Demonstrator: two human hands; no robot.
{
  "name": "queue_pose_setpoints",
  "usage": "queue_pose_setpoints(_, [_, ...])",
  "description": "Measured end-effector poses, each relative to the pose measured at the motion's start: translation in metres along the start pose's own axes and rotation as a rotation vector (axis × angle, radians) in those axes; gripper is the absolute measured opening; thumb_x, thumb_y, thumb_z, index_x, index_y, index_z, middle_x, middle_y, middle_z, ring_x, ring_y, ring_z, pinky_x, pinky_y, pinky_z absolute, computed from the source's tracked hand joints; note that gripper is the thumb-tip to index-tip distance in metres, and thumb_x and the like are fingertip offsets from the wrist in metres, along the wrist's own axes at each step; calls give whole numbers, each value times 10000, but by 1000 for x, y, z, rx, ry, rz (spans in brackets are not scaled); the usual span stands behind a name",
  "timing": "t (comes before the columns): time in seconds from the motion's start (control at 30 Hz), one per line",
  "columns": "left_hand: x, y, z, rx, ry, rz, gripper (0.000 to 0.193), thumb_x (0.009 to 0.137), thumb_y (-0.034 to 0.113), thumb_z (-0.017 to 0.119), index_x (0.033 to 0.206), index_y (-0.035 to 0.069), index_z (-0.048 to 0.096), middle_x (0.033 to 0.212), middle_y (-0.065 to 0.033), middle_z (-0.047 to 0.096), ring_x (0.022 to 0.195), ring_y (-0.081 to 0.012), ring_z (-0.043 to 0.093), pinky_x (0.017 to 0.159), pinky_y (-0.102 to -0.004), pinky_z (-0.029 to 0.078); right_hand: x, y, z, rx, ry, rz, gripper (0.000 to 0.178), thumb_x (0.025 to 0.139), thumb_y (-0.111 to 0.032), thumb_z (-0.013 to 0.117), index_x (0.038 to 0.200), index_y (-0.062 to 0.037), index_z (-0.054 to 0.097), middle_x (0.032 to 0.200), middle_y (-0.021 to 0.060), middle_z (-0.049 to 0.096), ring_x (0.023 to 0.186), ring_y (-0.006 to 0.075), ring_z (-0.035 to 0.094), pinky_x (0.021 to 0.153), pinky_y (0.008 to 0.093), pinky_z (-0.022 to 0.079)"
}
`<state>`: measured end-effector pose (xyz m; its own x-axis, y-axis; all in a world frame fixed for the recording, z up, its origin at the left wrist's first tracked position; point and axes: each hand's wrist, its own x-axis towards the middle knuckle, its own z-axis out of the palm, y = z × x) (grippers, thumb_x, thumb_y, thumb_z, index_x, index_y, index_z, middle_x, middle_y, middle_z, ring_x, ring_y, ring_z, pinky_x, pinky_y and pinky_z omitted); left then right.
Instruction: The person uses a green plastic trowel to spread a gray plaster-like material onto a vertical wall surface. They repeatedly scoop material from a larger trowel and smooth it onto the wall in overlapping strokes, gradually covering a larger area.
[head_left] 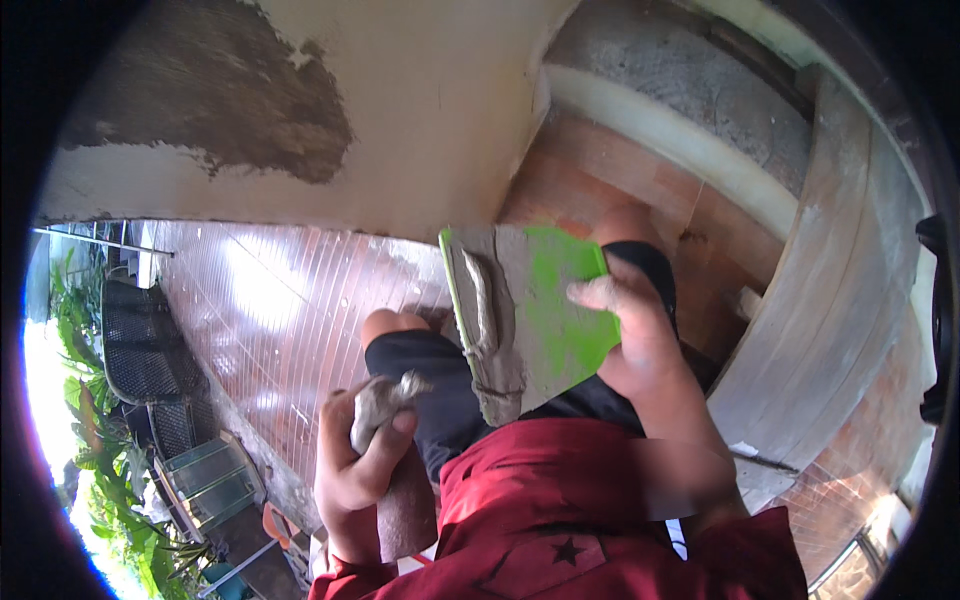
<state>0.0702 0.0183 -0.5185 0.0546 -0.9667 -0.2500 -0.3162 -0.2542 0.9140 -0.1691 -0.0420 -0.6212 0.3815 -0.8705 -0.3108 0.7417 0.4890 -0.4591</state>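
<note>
My right hand grips a flat green plastic board by its right edge, tilted in front of my knees. Grey wet mortar covers the board's left half, heaped in a ridge near the left edge. My left hand is closed around the mortar-smeared handle of a small tool, held low beside my left knee; its blade is hidden. I wear black shorts and a red shirt.
A cream wall ahead has a patch of bare grey plaster. Reddish-brown floor tiles lie below. A curved concrete ledge runs at right. Black mesh chairs and green plants stand at left.
</note>
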Motion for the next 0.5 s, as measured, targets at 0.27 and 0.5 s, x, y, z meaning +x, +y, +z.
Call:
queue_pose_setpoints(0.27, [16, -55, 16, -925, -235, -12, 330, 796, 333, 642, 809, 99, 409, 556, -32, 415, 451, -190, 423, 477, -361, 360, 22, 9, 0, 272, 93, -127, 327, 906, -139, 550, 1217, -37, 555, 1139, 66, 630, 1057, 198, 618, 933, 353, 483])
queue_pose_setpoints(0.5, [66, -116, 23, -893, -270, -136, 245, 883, 261, 605, 809, 109, 427, 570, -17, 427, 494, -184, 422, 534, -386, 374, 69, -37, 26, 199, 78, -342, 250, 934, -149, 574, 1168, -65, 549, 1103, 47, 628, 1022, 175, 623, 879, 377, 512])
